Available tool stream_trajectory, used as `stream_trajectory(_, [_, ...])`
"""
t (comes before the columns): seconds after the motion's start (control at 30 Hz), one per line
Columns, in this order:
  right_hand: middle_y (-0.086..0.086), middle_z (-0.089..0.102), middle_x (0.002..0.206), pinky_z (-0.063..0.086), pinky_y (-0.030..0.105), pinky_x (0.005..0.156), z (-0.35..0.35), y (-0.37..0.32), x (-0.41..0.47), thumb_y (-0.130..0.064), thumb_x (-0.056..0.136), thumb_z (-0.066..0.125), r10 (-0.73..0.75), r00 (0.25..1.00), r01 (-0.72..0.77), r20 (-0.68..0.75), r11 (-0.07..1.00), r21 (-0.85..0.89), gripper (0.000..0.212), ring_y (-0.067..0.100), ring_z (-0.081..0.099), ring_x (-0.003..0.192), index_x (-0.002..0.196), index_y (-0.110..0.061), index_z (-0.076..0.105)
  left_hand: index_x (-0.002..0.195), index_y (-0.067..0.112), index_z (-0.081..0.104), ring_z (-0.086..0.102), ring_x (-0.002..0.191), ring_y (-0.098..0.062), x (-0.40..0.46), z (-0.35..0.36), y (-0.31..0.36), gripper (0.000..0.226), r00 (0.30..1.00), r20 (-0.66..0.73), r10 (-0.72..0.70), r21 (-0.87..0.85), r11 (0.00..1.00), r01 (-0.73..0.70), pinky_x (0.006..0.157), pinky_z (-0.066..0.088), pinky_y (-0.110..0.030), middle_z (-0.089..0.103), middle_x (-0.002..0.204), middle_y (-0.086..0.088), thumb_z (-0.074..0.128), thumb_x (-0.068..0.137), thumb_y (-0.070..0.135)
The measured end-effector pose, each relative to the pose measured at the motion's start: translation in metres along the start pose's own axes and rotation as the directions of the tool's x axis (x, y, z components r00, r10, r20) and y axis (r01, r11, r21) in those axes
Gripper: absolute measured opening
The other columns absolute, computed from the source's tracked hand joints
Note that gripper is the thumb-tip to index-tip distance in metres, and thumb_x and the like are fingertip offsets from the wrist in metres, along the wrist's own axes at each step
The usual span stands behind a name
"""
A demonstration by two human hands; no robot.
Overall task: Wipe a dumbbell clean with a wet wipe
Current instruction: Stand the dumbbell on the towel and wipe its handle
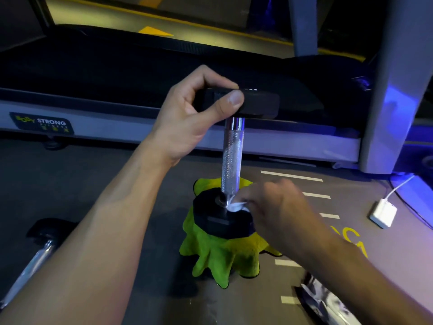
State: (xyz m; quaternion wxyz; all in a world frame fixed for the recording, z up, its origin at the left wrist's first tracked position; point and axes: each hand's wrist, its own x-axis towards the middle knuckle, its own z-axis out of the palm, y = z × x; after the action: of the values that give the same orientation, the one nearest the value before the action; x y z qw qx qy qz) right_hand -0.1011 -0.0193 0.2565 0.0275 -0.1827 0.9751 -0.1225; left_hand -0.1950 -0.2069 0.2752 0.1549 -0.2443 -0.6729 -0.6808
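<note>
A dumbbell (232, 156) stands upright on its lower black head, which rests on a green cloth (218, 256) on the floor. Its handle is knurled chrome. My left hand (187, 120) grips the upper black head from the left, thumb across its front. My right hand (276, 207) pinches a crumpled white wet wipe (236, 205) and presses it against the base of the handle, where it meets the lower head. The right hand is motion-blurred.
A treadmill (164, 113) runs across the back, with a grey upright post (393, 90) at right. A second dumbbell (35, 256) lies at lower left. A white charger (383, 213) with cable sits at right. A shiny foil packet (328, 301) lies at lower right.
</note>
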Motion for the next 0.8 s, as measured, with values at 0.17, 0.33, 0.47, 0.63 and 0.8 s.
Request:
stream_trajectory(0.17, [-0.003, 0.063, 0.090, 0.052, 0.040, 0.074, 0.013, -0.030, 0.002, -0.007, 0.083, 0.053, -0.154, 0.988, 0.153, -0.023, 0.986, -0.062, 0.021, 0.028, 0.060, 0.089, 0.077, -0.026, 0.051, 0.101, 0.020, 0.067, 0.066, 0.102, -0.018, -0.002, 0.000, 0.002, 0.020, 1.000, 0.019, 0.013, -0.020, 1.000, -0.013, 0.094, 0.054, -0.035, 0.071, 0.118, -0.027, 0.076, 0.088, 0.032])
stream_trajectory(0.33, [-0.001, 0.064, 0.083, 0.053, 0.041, 0.068, 0.025, -0.031, 0.006, -0.006, 0.074, 0.045, -0.183, 0.981, 0.183, -0.070, 0.983, -0.008, 0.023, 0.029, 0.061, 0.083, 0.081, -0.019, 0.063, 0.101, 0.022, 0.068, 0.065, 0.103, -0.020, -0.004, -0.002, 0.002, 0.017, 0.999, 0.037, 0.017, -0.022, 1.000, -0.016, 0.093, 0.053, -0.036, 0.069, 0.120, -0.028, 0.076, 0.089, 0.031])
stream_trajectory(0.47, [-0.009, 0.071, 0.082, 0.054, 0.033, 0.070, 0.014, 0.010, 0.002, -0.011, 0.080, 0.047, -0.094, 0.990, 0.099, -0.104, 0.994, 0.042, 0.027, 0.019, 0.068, 0.080, 0.084, -0.023, 0.071, 0.102, 0.021, 0.067, 0.066, 0.103, -0.021, -0.003, -0.005, 0.002, 0.019, 0.999, 0.034, 0.013, -0.024, 1.000, -0.012, 0.095, 0.054, -0.038, 0.069, 0.120, -0.029, 0.076, 0.088, 0.031])
stream_trajectory(0.63, [-0.027, 0.060, 0.063, 0.035, 0.001, 0.062, 0.002, 0.034, 0.012, -0.005, 0.085, 0.059, 0.066, 0.958, -0.027, -0.278, 0.989, 0.143, 0.029, -0.007, 0.056, 0.068, 0.086, -0.027, 0.078, 0.103, 0.021, 0.067, 0.066, 0.105, -0.021, -0.003, -0.003, 0.002, 0.019, 0.999, 0.037, 0.018, 0.000, 1.000, -0.018, 0.097, 0.054, -0.041, 0.070, 0.120, -0.028, 0.075, 0.089, 0.032])
stream_trajectory(0.8, [-0.006, 0.067, 0.069, 0.048, 0.032, 0.061, 0.024, 0.026, 0.009, -0.009, 0.085, 0.056, 0.005, 0.978, 0.022, -0.207, 0.992, 0.127, 0.025, 0.015, 0.057, 0.062, 0.088, -0.029, 0.070, 0.103, 0.021, 0.068, 0.067, 0.106, -0.020, -0.003, -0.007, 0.000, 0.018, 1.000, 0.015, 0.012, -0.009, 1.000, -0.012, 0.099, 0.054, -0.041, 0.071, 0.121, -0.024, 0.075, 0.090, 0.031])
